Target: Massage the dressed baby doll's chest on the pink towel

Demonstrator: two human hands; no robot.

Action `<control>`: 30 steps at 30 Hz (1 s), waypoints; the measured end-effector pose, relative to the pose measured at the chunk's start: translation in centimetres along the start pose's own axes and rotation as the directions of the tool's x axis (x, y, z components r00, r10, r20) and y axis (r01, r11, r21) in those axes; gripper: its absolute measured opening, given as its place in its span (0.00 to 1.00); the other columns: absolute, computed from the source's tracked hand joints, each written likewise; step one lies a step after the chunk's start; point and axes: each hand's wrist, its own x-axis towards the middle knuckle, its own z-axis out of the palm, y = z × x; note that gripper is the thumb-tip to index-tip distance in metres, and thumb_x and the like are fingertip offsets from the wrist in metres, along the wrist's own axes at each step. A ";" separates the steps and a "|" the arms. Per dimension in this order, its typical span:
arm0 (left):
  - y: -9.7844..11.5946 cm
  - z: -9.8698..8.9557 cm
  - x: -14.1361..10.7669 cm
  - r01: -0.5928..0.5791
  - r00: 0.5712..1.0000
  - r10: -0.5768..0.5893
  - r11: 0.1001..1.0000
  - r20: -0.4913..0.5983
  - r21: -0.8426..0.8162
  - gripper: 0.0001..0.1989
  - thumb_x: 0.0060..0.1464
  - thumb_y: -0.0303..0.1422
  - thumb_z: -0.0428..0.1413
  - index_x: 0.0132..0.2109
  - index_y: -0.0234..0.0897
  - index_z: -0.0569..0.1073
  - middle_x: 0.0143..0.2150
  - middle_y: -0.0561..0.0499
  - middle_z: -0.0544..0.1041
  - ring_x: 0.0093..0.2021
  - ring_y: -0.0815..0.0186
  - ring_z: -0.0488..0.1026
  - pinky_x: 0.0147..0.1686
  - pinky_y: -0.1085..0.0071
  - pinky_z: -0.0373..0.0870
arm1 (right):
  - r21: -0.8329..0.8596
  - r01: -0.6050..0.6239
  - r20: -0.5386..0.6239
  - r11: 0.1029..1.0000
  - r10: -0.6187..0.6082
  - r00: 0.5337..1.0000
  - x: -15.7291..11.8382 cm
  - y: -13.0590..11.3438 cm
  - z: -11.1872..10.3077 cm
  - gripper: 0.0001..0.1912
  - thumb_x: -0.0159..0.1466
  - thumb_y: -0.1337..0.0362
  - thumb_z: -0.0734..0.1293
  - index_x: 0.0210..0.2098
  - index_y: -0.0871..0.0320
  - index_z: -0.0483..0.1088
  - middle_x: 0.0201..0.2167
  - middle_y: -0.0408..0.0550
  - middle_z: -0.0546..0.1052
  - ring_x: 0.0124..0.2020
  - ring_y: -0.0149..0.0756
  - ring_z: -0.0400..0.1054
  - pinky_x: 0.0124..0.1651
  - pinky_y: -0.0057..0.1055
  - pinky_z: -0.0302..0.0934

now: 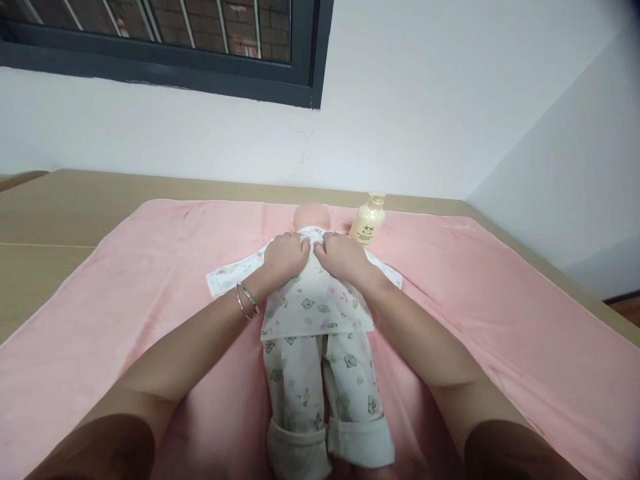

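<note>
A baby doll (320, 310) lies stretched out on a pink blanket, its smooth round head (311, 217) at the far end and no face showing. It wears a white print top and matching trousers (300, 387) with turned-up cuffs. My left hand (287, 255), with two silver bangles at the wrist, grips the doll's upper body at the left shoulder. Opposite it, my right hand (343, 255) is closed over the right shoulder. Both thumbs point inward below the collar, a small gap between them. My curled fingertips are partly hidden. The doll's sleeves (235, 275) spread out sideways.
Just beyond my right hand, a pale yellow pump bottle (369, 220) stands on the pink blanket (175, 267). The blanket covers much of a wooden surface (115, 190). White walls rise behind and on the right; a dark-framed barred window (305, 73) is at upper left.
</note>
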 end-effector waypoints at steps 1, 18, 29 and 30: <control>-0.1 0.1 0.1 -0.007 1.000 0.007 1.000 -0.006 0.005 0.25 0.68 0.38 0.37 0.49 0.28 0.75 0.51 0.36 0.79 0.53 0.49 0.75 0.51 0.58 0.70 | -0.016 0.004 -0.011 1.000 -0.004 1.000 -0.1 -0.1 0.1 0.22 0.73 0.59 0.52 0.46 0.65 0.73 0.47 0.60 0.79 0.50 0.49 0.73 0.49 0.36 0.63; 0.9 0.8 -2.1 -0.187 0.968 0.207 0.972 -0.142 0.139 0.17 0.67 0.30 0.41 0.49 0.25 0.72 0.50 0.31 0.75 0.55 0.48 0.71 0.55 0.56 0.67 | -0.114 0.089 -0.030 0.989 -0.093 0.995 -1.1 -0.3 0.9 0.23 0.75 0.62 0.51 0.54 0.68 0.71 0.55 0.66 0.75 0.58 0.51 0.68 0.60 0.39 0.59; 0.6 0.6 -1.4 -0.132 0.987 0.136 0.990 -0.084 0.046 0.22 0.68 0.35 0.41 0.54 0.21 0.71 0.54 0.30 0.74 0.57 0.48 0.70 0.58 0.55 0.65 | 0.085 0.050 0.059 0.995 -0.055 0.997 -0.5 0.8 0.2 0.28 0.76 0.55 0.48 0.57 0.69 0.68 0.60 0.67 0.71 0.63 0.51 0.64 0.63 0.41 0.57; 0.9 0.8 -1.9 -0.149 0.982 0.158 0.985 -0.105 0.089 0.22 0.67 0.34 0.41 0.55 0.20 0.70 0.55 0.28 0.73 0.59 0.47 0.69 0.60 0.54 0.64 | 0.102 0.031 0.060 0.994 -0.037 0.998 -0.1 1.0 0.3 0.28 0.76 0.55 0.48 0.57 0.69 0.68 0.60 0.67 0.71 0.64 0.51 0.63 0.63 0.41 0.56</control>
